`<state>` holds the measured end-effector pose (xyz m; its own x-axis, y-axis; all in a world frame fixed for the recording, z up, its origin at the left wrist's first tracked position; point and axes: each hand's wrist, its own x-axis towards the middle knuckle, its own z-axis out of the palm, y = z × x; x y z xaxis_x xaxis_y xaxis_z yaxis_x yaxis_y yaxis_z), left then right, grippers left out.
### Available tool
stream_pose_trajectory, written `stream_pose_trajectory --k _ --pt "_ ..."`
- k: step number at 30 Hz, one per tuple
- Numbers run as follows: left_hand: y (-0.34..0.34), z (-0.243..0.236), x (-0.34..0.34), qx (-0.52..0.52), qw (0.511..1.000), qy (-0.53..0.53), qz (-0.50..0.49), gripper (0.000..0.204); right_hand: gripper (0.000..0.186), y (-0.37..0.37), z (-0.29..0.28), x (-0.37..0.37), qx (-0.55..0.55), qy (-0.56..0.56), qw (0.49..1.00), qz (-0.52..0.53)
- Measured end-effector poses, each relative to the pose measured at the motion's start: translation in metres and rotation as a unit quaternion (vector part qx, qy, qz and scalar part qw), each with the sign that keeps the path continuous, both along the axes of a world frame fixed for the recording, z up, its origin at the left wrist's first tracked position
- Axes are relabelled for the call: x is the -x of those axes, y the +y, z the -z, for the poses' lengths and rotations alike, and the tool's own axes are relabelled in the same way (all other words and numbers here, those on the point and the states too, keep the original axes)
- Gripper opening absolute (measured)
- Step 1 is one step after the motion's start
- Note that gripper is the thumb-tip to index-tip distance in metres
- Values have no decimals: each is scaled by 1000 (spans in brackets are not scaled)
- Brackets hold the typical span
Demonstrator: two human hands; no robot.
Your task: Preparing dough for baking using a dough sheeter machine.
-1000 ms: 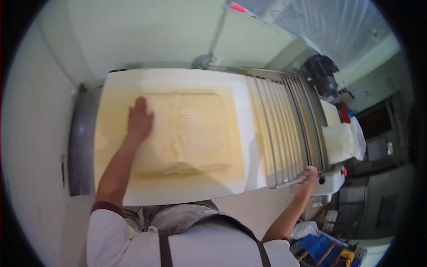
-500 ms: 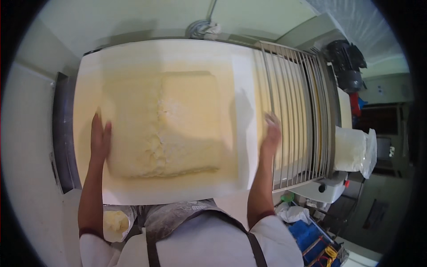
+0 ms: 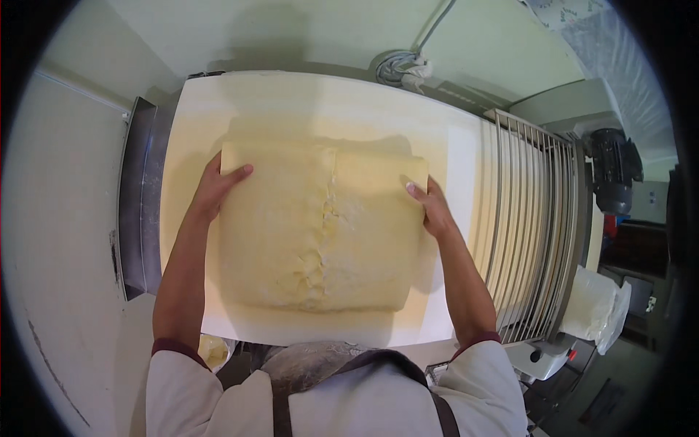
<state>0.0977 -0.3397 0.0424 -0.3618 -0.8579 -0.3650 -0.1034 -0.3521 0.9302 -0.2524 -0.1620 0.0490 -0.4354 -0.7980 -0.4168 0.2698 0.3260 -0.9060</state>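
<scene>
Thumbs on top, left hand and right hand grip opposite edges of the dough, equally near; it lies between them, long axis running left to right, over the belt.

Shadow on pale green wall.

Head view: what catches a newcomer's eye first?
The pale-yellow dough slab on the pale work surface, with the left grip on its left edge and the right grip on its right. Next, the ragged seam down the slab's middle, then the metal grid at right.
</scene>
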Motion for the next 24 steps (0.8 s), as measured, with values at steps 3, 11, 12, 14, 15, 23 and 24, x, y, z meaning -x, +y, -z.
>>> stream_pose_trajectory --k 3,11,12,14,15,23,24 --pt "-6 7 -7 -76 997 -4 25 53 64 31 8 29 36 -35 992 -115" --pt "-22 -22 62 -68 994 27 86 49 74 50 70 -83 189 -296 923 158" --pt "-28 -31 83 -19 989 -8 146 47 75 63 65 -87 193 -302 918 167" --pt "-42 -63 147 49 964 -47 258 43 76 83 58 -89 207 -324 904 185" --pt "-45 -78 183 62 945 -50 317 42 76 94 51 -84 218 -327 899 195" --pt "18 -84 327 231 839 95 484 54 80 157 -21 52 308 -291 890 168" --pt "25 -93 319 233 857 118 445 52 76 163 -26 76 237 -155 947 151"
